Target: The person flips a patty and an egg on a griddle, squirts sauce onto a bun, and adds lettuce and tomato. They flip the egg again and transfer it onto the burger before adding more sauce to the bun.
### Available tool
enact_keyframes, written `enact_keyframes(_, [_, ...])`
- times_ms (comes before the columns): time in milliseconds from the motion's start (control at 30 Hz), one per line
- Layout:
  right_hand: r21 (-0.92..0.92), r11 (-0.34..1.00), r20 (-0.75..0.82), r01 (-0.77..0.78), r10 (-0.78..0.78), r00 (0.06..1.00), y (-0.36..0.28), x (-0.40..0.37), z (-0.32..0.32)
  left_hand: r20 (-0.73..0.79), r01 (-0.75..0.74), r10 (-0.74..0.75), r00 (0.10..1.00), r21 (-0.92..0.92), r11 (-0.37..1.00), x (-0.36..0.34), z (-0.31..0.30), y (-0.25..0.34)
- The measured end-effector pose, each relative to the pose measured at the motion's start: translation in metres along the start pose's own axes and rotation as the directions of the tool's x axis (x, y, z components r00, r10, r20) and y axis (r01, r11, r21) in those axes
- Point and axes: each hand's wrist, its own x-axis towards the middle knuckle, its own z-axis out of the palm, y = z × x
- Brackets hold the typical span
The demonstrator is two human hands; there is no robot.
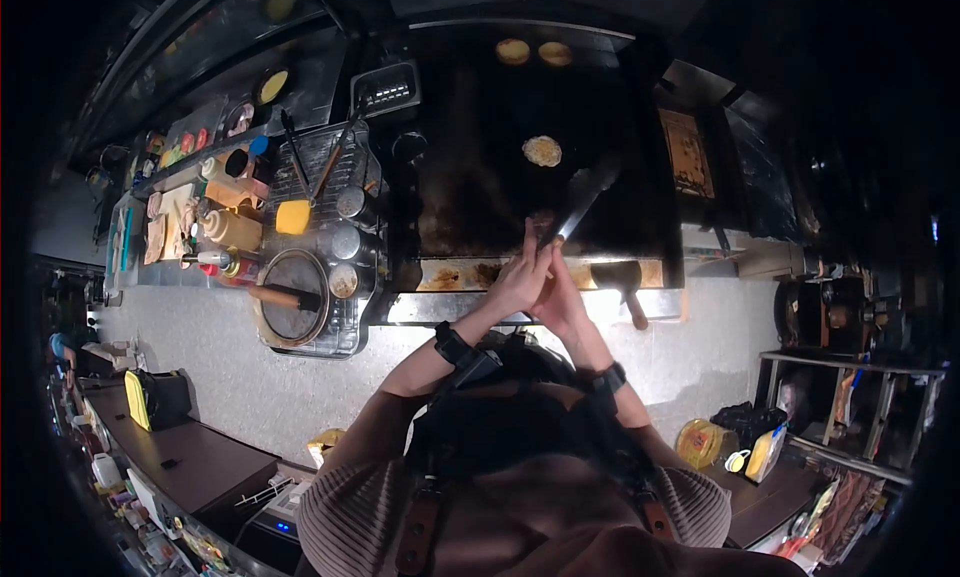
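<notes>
My left hand [517, 286] and my right hand [563, 303] meet over the griddle's front edge. The left one has fingers stretched forward, and its palm side is hidden. From between the hands a long metal blade or spatula [582, 205] points forward and right; its handle is mostly hidden, apparently in my right hand's closed fingers. Ahead of them, a round pale patty-like piece [542, 151] lies on the dark griddle [450, 202]. Two browned round pieces, one at left [513, 51] and one at right [555, 53], lie near the back.
A wire rack [325, 147] at left holds tongs, shakers, a yellow item [293, 217] and a round pan [292, 299] with a wooden-handled tool across it. Sauce bottles [232, 229] stand further left. A wooden-handled scraper [620, 279] rests on the griddle's front ledge.
</notes>
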Motion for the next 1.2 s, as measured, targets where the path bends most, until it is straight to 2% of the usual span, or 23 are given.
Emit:
enact_keyframes(33, [0.077, 0.997, 0.022, -0.023, 0.021, 1.000, 0.000, 0.006, 0.003, -0.105, -0.069, 0.082, 0.991, 0.122, 0.990, -0.003, -0.001, 0.003])
enact_keyframes(133, [0.100, 0.994, -0.041, -0.047, 0.051, 0.998, -0.007, 0.020, 0.018, -0.166, 0.001, 0.013, 0.986, 0.081, 0.997, 0.007, -0.008, 0.000])
enact_keyframes(167, [0.149, 0.989, -0.003, -0.007, 0.007, 1.000, -0.005, 0.039, 0.008, -0.188, 0.026, -0.010, 0.982, 0.085, 0.996, 0.011, -0.010, -0.001])
enact_keyframes(233, [0.012, 0.985, -0.078, 0.171, -0.169, 0.982, -0.015, 0.054, 0.015, -0.243, 0.089, -0.053, 0.969, 0.140, 0.986, 0.020, -0.015, 0.002])
enact_keyframes(267, [-0.061, 0.965, -0.108, 0.254, -0.260, 0.960, -0.021, 0.062, 0.018, -0.274, 0.056, -0.037, 0.961, 0.064, 0.996, 0.021, -0.018, 0.002])
enact_keyframes(300, [-0.037, 0.962, -0.094, 0.269, -0.271, 0.958, -0.035, 0.064, 0.027, -0.306, 0.019, -0.022, 0.952, -0.011, 1.000, 0.018, -0.029, 0.014])
enact_keyframes(333, [-0.142, 0.951, -0.240, 0.274, -0.302, 0.923, -0.054, 0.064, 0.041, -0.337, -0.019, -0.010, 0.941, -0.084, 0.996, 0.015, -0.035, 0.020])
enact_keyframes(367, [-0.138, 0.921, -0.221, 0.364, -0.387, 0.895, -0.068, 0.078, 0.035, -0.430, -0.041, -0.005, 0.903, -0.098, 0.994, 0.013, -0.034, 0.020])
enact_keyframes(400, [-0.237, 0.875, -0.176, 0.423, -0.466, 0.867, -0.090, 0.086, 0.027, -0.431, -0.026, -0.014, 0.902, -0.087, 0.996, 0.008, -0.040, 0.018])
enact_keyframes(433, [-0.452, 0.747, -0.145, 0.488, -0.601, 0.786, -0.117, 0.097, 0.020, -0.431, -0.009, -0.025, 0.902, -0.075, 0.997, -0.001, -0.050, 0.015])
enact_keyframes(467, [-0.658, 0.645, -0.237, 0.389, -0.668, 0.705, -0.148, 0.111, 0.019, -0.432, 0.011, -0.038, 0.901, -0.065, 0.998, -0.012, -0.060, 0.011])
enact_keyframes(500, [-0.900, 0.394, -0.206, 0.183, -0.758, 0.619, -0.189, 0.134, -0.002, -0.400, 0.039, -0.086, 0.913, -0.125, 0.991, -0.025, -0.071, 0.005])
enact_keyframes(533, [-0.992, 0.098, -0.125, -0.079, -0.827, 0.547, -0.217, 0.158, -0.022, -0.366, 0.069, -0.134, 0.921, -0.186, 0.980, -0.042, -0.083, -0.001])
enact_keyframes(567, [-0.964, -0.047, -0.118, -0.260, -0.804, 0.583, -0.238, 0.146, 0.009, -0.375, 0.169, -0.244, 0.894, -0.220, 0.961, -0.059, -0.094, 0.000])
enact_keyframes(600, [-0.950, -0.171, -0.011, -0.263, -0.820, 0.572, -0.256, 0.164, 0.001, -0.382, 0.265, -0.351, 0.855, -0.261, 0.928, -0.078, -0.102, -0.002])
enact_keyframes(633, [-0.907, -0.230, -0.014, -0.354, -0.823, 0.568, -0.269, 0.181, 0.003, -0.488, 0.291, -0.258, 0.834, -0.009, 0.957, -0.097, -0.101, -0.025])
enact_keyframes(667, [-0.853, -0.285, -0.014, -0.438, -0.825, 0.565, -0.280, 0.199, 0.008, -0.539, 0.330, -0.261, 0.801, 0.034, 0.943, -0.120, -0.097, -0.038])
enact_keyframes(733, [-0.827, -0.331, -0.045, -0.455, -0.766, 0.641, -0.303, 0.243, -0.001, -0.536, 0.534, -0.547, 0.643, -0.197, 0.822, -0.155, -0.086, -0.045])
enact_keyframes(867, [-0.828, -0.371, -0.085, -0.420, -0.658, 0.748, -0.311, 0.315, -0.009, -0.518, 0.706, -0.760, 0.392, -0.360, 0.609, -0.179, -0.069, -0.020])
enact_keyframes(967, [-0.833, -0.293, -0.119, -0.469, -0.733, 0.670, -0.299, 0.344, -0.005, -0.535, 0.740, -0.763, 0.363, -0.333, 0.585, -0.181, -0.055, -0.010])
enact_keyframes(1067, [-0.820, -0.311, -0.066, -0.481, -0.783, 0.618, -0.300, 0.370, -0.019, -0.541, 0.744, -0.766, 0.347, -0.338, 0.576, -0.178, -0.054, 0.005])
enact_keyframes(1167, [-0.842, -0.276, -0.121, -0.463, -0.740, 0.661, -0.308, 0.352, -0.019, -0.560, 0.734, -0.757, 0.336, -0.347, 0.583, -0.185, -0.057, 0.008])
enact_keyframes(1200, [-0.851, -0.271, -0.125, -0.450, -0.728, 0.675, -0.308, 0.337, -0.013, -0.566, 0.728, -0.767, 0.301, -0.383, 0.569, -0.187, -0.059, 0.008])
